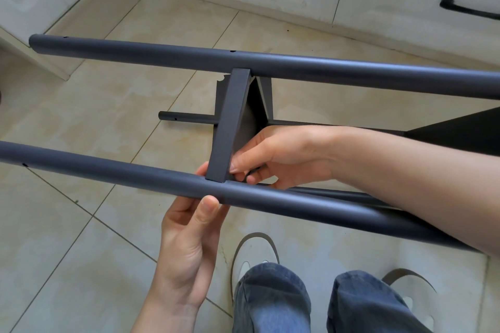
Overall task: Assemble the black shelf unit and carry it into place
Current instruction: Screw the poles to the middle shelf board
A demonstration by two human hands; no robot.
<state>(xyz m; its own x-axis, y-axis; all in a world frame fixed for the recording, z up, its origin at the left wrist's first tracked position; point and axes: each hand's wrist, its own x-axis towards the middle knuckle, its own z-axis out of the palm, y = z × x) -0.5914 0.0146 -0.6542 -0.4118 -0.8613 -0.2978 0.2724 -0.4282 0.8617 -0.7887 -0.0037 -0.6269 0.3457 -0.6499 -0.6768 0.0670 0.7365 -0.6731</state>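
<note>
Fingers of the right hand (273,155) pinch a small part, too hidden to name, at the near end of the shelf panel (230,127), where it meets the near pole (135,174). Left hand (189,240) wraps that pole from below, thumb on top. Shelf unit lies on its side over the tile floor (81,238), far pole (297,66) above. Step looks like fastening this joint; next probably needs seating and tightening while the pole's steadied.
</note>
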